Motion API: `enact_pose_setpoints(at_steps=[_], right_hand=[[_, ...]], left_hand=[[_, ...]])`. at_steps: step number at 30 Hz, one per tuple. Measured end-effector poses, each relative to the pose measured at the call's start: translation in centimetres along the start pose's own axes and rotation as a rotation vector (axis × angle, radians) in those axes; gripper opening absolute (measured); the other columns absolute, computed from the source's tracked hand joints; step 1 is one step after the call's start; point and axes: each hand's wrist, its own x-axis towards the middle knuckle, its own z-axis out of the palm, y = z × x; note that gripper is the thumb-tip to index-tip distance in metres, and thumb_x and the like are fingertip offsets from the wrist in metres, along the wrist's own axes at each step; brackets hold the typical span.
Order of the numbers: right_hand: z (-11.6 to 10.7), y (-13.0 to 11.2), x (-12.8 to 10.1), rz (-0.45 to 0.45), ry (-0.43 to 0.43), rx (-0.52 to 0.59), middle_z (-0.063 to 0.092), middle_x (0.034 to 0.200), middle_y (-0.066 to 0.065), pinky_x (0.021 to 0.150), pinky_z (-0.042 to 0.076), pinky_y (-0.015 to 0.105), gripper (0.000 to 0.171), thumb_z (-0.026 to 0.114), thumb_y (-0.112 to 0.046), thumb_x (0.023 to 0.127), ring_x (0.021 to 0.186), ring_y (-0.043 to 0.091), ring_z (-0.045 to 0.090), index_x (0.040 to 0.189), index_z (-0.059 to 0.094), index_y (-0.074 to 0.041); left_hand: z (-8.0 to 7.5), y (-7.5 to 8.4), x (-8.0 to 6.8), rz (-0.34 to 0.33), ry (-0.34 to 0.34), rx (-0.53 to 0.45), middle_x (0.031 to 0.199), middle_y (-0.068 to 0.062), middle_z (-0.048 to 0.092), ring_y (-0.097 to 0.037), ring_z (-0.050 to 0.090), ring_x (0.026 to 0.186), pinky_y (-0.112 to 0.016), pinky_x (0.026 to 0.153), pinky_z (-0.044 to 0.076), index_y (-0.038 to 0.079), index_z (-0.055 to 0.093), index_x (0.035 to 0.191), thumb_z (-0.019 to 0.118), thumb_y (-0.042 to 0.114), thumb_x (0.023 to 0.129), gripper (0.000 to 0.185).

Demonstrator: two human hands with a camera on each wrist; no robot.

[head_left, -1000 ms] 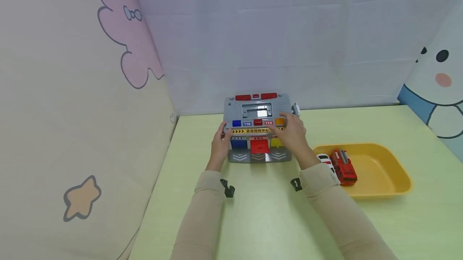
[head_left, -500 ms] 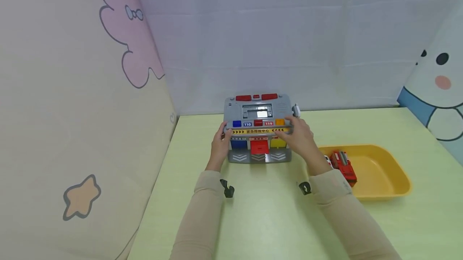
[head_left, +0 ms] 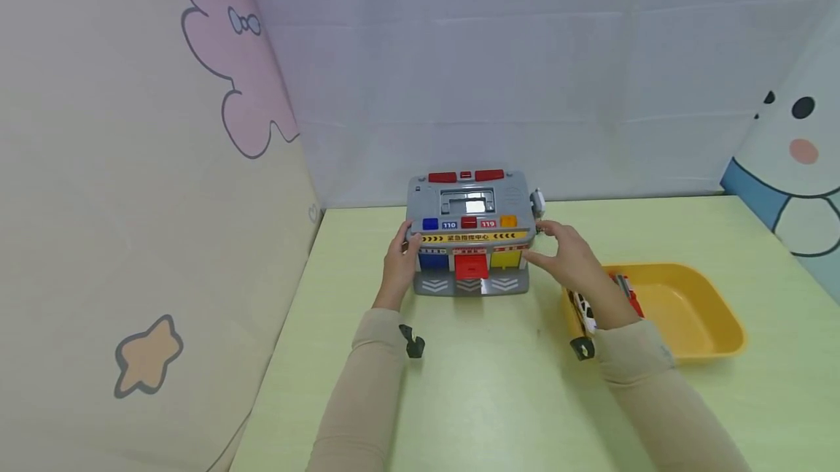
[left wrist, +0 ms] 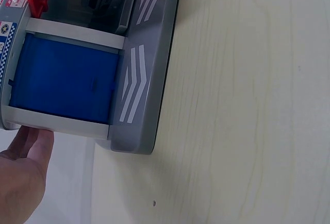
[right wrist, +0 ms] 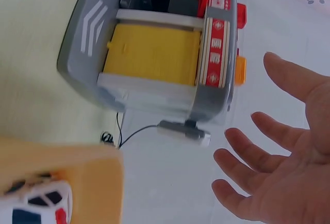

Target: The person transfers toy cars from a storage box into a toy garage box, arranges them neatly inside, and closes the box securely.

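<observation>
A grey toy garage point(head_left: 469, 237) stands at the back of the table, with coloured buttons on top. Its red door point(head_left: 471, 266) is swung up, while the blue door point(left wrist: 64, 77) and the yellow door point(right wrist: 152, 53) are down. My left hand point(head_left: 397, 271) holds the garage's left front corner, thumb toward the front. In the left wrist view, fingertips meet the side wall beside the blue door. My right hand point(head_left: 571, 260) is at the garage's right front corner, holding nothing; its fingers are spread in the right wrist view.
A yellow tray point(head_left: 735, 330) sits at the right, partly behind my right forearm. Inside it are a white toy car point(head_left: 582, 311) and a red toy truck point(head_left: 631, 295). A white handset point(head_left: 538, 202) with a dark cord is on the garage's right side. A curtain hangs behind.
My right hand has moved right, from over the orange button and yellow door to the garage's right edge, its forearm now over the tray. The left hand stays in place.
</observation>
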Motion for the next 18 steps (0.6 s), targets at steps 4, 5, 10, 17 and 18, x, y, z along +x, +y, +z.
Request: enact_pose_setpoints(at_steps=[4,5,10,17,18], right_hand=[[-0.7,1.1,-0.6,0.009,-0.018,-0.04,0.03,0.135,0.024,0.092,0.031,0.056,0.074,0.061,-0.041,0.084,0.119,0.041,0.029,0.139,0.027,-0.003],[-0.9,1.5,-0.7,0.003,-0.019,-0.048,0.031,0.134,0.024,0.092,0.03,0.056,0.073,0.061,-0.039,0.085,0.119,0.041,0.03,0.138,0.027,-0.003],[-1.6,2.5,-1.4,-0.013,-0.024,-0.06,0.033,0.133,0.025,0.092,0.03,0.057,0.069,0.061,-0.036,0.085,0.117,0.042,0.031,0.137,0.03,-0.002],[-2.8,3.7,-2.5,-0.018,-0.043,-0.071,0.033,0.132,0.026,0.09,0.031,0.057,0.067,0.062,-0.032,0.085,0.115,0.043,0.033,0.135,0.032,0.0],[-3.0,3.9,-2.6,-0.018,-0.044,-0.079,0.034,0.131,0.026,0.09,0.031,0.057,0.068,0.062,-0.033,0.084,0.114,0.043,0.033,0.135,0.032,0.0]], left_hand=[[0.0,0.0,0.0,0.001,-0.008,-0.01,0.134,0.003,0.038,-0.019,0.037,0.118,-0.045,0.096,0.033,0.045,0.033,0.134,0.037,0.069,0.081,0.058],[-0.1,0.0,0.0,0.001,-0.009,-0.013,0.134,0.003,0.039,-0.019,0.037,0.119,-0.045,0.096,0.033,0.045,0.033,0.134,0.037,0.069,0.081,0.058],[-0.1,0.1,0.0,-0.004,-0.008,-0.017,0.135,0.002,0.038,-0.019,0.036,0.119,-0.045,0.095,0.033,0.044,0.033,0.134,0.038,0.068,0.082,0.058],[-0.1,0.0,-0.1,0.01,-0.008,-0.016,0.133,0.003,0.039,-0.018,0.036,0.118,-0.044,0.095,0.033,0.044,0.034,0.134,0.037,0.068,0.082,0.057],[-0.1,0.0,-0.1,0.01,-0.009,-0.016,0.133,0.003,0.039,-0.018,0.037,0.118,-0.044,0.095,0.033,0.044,0.034,0.134,0.038,0.068,0.082,0.057]])
